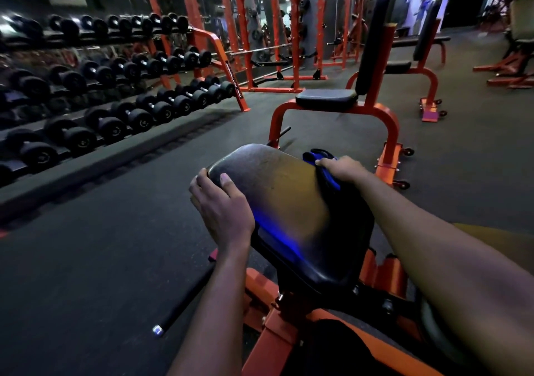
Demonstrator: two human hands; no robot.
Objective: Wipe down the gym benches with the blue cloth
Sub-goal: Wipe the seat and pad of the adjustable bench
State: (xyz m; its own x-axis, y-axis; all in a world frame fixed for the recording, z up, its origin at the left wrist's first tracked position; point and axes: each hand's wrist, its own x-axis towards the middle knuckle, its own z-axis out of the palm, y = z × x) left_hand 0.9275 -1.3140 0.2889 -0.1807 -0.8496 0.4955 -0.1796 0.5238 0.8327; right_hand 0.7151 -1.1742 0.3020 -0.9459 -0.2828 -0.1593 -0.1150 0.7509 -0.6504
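Note:
A black padded backrest (277, 202) on an orange bench frame (271, 335) stands right in front of me. My left hand (222, 208) grips the pad's upper left edge, thumb on the face and fingers curled round the side. My right hand (341, 169) holds the blue cloth (320, 158) bunched against the pad's upper right edge. Part of the cloth is hidden under that hand. A blue glow lies on the lower left of the pad.
A second orange bench (326, 98) with a black seat and upright back stands just beyond, and more benches (427, 57) behind it. A long dumbbell rack (115, 92) runs along the left. Orange power racks (277, 43) fill the back. A black bar (185, 303) lies on the floor.

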